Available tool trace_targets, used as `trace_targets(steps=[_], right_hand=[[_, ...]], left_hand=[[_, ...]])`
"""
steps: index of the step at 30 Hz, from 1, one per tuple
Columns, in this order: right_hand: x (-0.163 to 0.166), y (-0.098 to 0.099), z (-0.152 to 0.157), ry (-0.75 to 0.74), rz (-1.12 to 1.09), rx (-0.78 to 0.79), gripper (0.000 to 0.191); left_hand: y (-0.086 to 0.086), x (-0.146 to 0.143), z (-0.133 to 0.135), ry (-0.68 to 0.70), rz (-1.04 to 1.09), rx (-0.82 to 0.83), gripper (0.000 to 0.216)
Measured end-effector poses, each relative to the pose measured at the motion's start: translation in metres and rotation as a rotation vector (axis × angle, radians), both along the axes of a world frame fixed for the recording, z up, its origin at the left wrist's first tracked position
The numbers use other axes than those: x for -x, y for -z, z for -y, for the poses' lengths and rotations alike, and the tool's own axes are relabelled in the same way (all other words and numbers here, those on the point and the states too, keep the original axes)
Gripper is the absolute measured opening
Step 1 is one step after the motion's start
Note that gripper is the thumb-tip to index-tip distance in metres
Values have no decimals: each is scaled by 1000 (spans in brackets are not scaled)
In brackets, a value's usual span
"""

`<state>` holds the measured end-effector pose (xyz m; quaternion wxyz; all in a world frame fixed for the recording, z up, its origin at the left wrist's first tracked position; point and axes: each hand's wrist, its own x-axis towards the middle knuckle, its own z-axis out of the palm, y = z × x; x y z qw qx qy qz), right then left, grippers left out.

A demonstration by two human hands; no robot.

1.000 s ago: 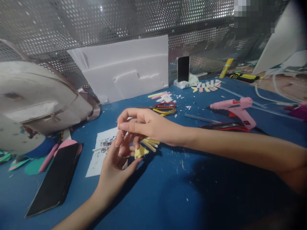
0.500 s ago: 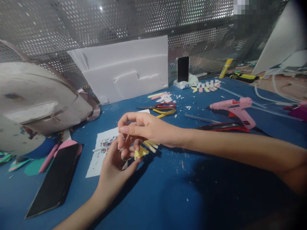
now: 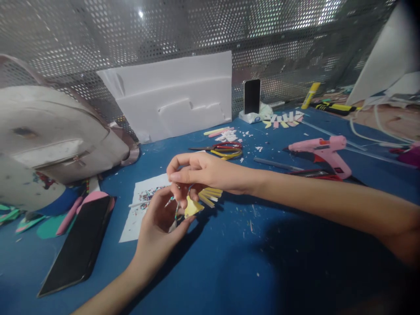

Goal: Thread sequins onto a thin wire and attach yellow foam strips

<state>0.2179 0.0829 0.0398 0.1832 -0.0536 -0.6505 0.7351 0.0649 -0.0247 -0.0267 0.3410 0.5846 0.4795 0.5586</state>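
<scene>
My left hand (image 3: 152, 229) is curled with its fingers around a small craft piece that has a yellow triangular part (image 3: 193, 207). The piece also shows white and multicoloured bits, partly hidden by the fingers. Just above it, my right hand (image 3: 201, 169) is closed in a pinch, its fingertips close to the piece; what they hold, if anything, is too small to make out. Behind the hands lies a white paper sheet (image 3: 128, 234) with coloured glitter-like flakes (image 3: 149, 195) and a thin white stick (image 3: 139, 204). Several pale yellow strips (image 3: 211, 194) lie beside my right hand.
Scissors (image 3: 229, 150) lie beyond my hands. A pink glue gun (image 3: 331, 153) rests at right. A dark phone (image 3: 77, 245) and a backpack (image 3: 78, 140) are at left. Another phone (image 3: 252, 97) stands upright behind, beside a white folded board (image 3: 177, 92).
My right fingers have shifted slightly on the piece, and more of its yellow part and coloured edge shows. The whole view has moved a little; the surroundings stay put.
</scene>
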Motion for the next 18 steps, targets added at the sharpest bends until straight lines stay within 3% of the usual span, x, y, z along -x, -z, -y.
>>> trace_targets(steps=[7,18], right_hand=[[-5,-7,-5,-2,70,-77,11],[-11,-13,-19,121,144,-176,12]], left_hand=[[3,1,-2,68,61,-11,41],[3,2,1,60,78,23,40]])
